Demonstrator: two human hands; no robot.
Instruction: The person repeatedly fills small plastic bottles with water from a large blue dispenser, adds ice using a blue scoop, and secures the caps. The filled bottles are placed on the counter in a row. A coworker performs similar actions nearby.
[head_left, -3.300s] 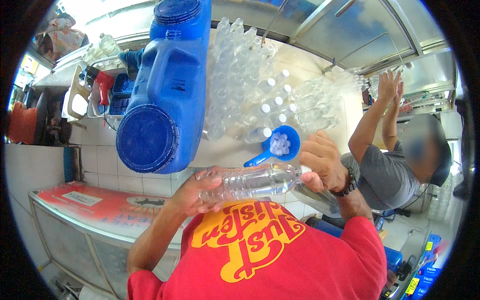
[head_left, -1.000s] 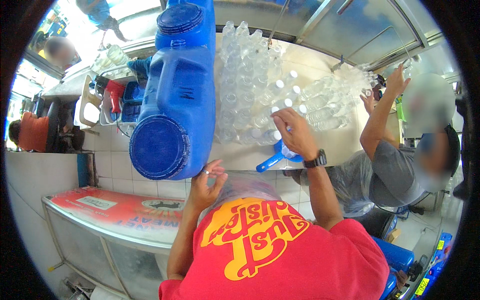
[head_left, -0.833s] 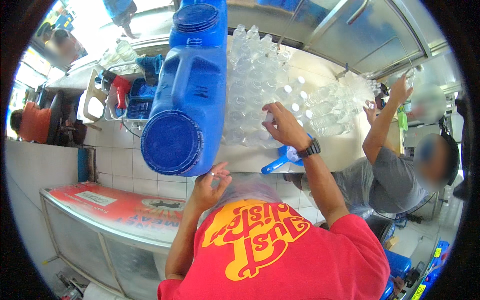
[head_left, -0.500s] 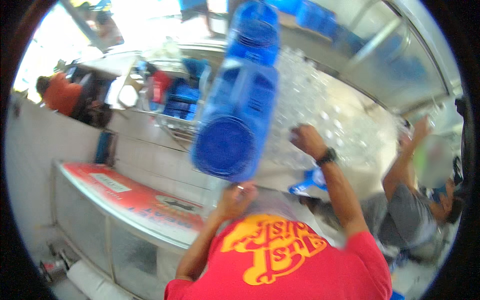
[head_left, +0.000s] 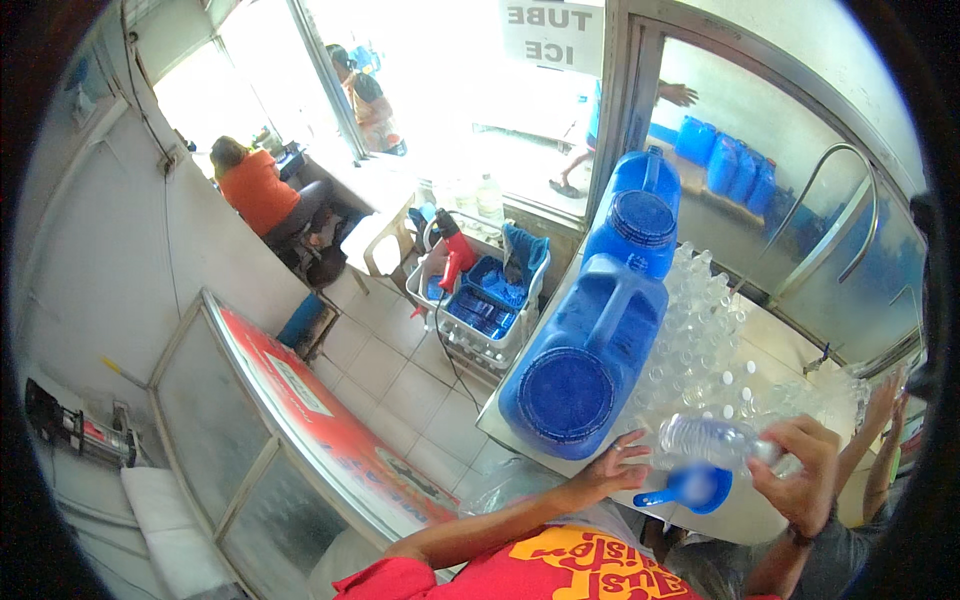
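Only partly visible: clear bottle [head_left: 705, 441], neck end inside right hand [head_left: 806, 470].

Pale wall [head_left: 110, 230] at left, tiled floor [head_left: 385, 380], red-topped glass-sided display case [head_left: 335, 405], cream plastic chair [head_left: 382, 238], daylight glaring through a wide window [head_left: 445, 85], metal-framed glass [head_left: 882, 270] at right
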